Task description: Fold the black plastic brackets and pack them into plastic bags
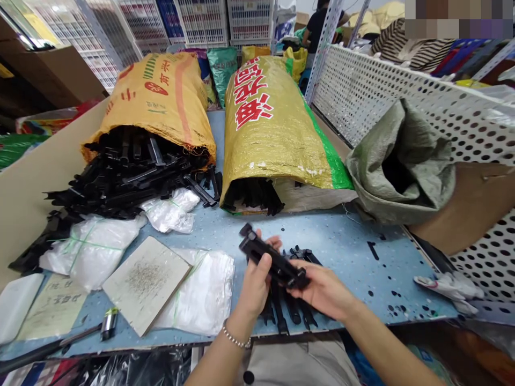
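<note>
Both hands hold a long black plastic part (267, 256), or a few of them stacked together; I cannot tell which. My left hand (256, 279) is closed round its left end, thumb on top and fingertips showing behind. My right hand (319, 287) grips the lower right end. Beneath the hands, several similar black plastic pieces (280, 316) lie side by side near the table's front edge. More black parts (116, 179) spill in a heap from an orange woven sack (161, 102) at the left. A yellow-green woven sack (277, 145) straight ahead has black parts in its mouth.
Left on the blue table (362, 252) lie bundles of clear plastic bags (96, 241), a square board (147, 284), more bags (205, 289) and a lighter-like cylinder (109, 324). A grey-green sack (402, 166) stands at right against a perforated white panel (370, 86). A person (319, 29) is far behind.
</note>
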A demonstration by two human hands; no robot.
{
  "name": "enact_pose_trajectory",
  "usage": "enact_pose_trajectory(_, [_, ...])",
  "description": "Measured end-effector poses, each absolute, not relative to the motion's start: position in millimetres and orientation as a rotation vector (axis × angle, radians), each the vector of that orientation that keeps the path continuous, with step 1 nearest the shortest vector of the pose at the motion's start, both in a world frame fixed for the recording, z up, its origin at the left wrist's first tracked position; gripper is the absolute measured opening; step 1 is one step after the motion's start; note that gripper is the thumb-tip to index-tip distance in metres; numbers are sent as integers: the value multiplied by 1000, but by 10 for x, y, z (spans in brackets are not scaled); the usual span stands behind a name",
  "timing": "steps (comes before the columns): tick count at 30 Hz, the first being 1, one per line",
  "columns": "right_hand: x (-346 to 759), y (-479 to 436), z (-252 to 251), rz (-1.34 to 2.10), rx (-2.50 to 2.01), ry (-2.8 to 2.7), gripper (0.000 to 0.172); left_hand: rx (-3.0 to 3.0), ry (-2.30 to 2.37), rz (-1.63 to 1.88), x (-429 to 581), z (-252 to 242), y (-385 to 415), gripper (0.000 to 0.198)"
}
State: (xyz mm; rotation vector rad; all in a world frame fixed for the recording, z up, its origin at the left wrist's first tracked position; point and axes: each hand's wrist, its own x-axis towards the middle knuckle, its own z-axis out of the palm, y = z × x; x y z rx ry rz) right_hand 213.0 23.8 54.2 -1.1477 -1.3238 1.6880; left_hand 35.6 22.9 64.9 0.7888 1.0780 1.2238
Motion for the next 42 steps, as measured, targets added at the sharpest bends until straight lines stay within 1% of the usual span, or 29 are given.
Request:
enact_pose_trajectory(1, [2098, 175, 580, 1634, -1195, -1377, 36, 714, 1010, 1220, 399, 698, 237, 51])
enact_pose_trajectory(2, [2079, 161, 623, 1491, -1270, -1455, 38, 665, 957, 1209, 429, 735, 233, 45])
enact_pose_trajectory(3, [2072, 190, 668, 1283, -1336, -1545, 38, 635, 921, 1186, 447, 761, 220, 40])
enact_pose_trajectory(5, [2083, 335, 743, 807, -1344, -1743, 32, 584, 902, 1107, 454, 790, 172, 34])
enact_pose_trajectory(8, [2078, 624, 754, 259, -987, -2050, 27, 421, 803, 955, 449, 815, 87, 35])
enact_pose_trajectory(9, [2054, 710, 729, 147, -838, -2105, 26, 371, 767, 910, 452, 822, 66, 35])
enact_pose_trajectory(11, [1978, 836, 669, 44, -666, -2127, 22, 322, 743, 864, 463, 833, 41, 36])
enact_pose_trajectory(13, [1890, 888, 640, 84, -720, -2110, 23, 335, 811, 890, 465, 830, 46, 38])
enact_pose_trajectory(17, [1784, 718, 735, 321, -1060, -2093, 27, 325, 973, 1047, 380, 803, 115, 40])
enact_pose_trajectory(19, [1751, 500, 784, 406, -1010, -2160, 32, 305, 995, 1116, 300, 797, 149, 47])
enact_pose_trajectory(21, [1701, 247, 772, 401, -865, -2276, 38, 322, 1007, 1148, 228, 798, 160, 50])
enact_pose_trajectory(22, [1669, 128, 740, 387, -832, -2316, 39, 350, 1022, 1153, 203, 798, 154, 49])
enact_pose_trajectory(24, [1607, -52, 646, 422, -909, -2321, 38, 471, 1095, 1178, 179, 792, 115, 42])
enact_pose_trajectory(27, [1581, -141, 528, 651, -1086, -2205, 35, 730, 1238, 1252, 189, 775, 30, 34])
enact_pose_trajectory(30, [1652, -74, 543, 829, -944, -2176, 36, 693, 1202, 1231, 203, 779, 6, 36])
enact_pose_trajectory(32, [1710, -6, 620, 827, -799, -2243, 36, 523, 1120, 1197, 201, 803, 47, 38])
enact_pose_trajectory(36, [1758, 82, 796, 631, -676, -2415, 31, 316, 981, 1113, 198, 879, 165, 40])
enact_pose_trajectory(38, [1745, 81, 847, 652, -645, -2425, 29, 294, 960, 1069, 207, 920, 186, 41])
enact_pose_trajectory(40, [1712, 49, 861, 798, -652, -2370, 29, 329, 966, 1065, 212, 963, 157, 40])
enact_pose_trajectory(42, [1670, -7, 842, 1132, -780, -2206, 31, 459, 1037, 1126, 197, 1018, 80, 38])
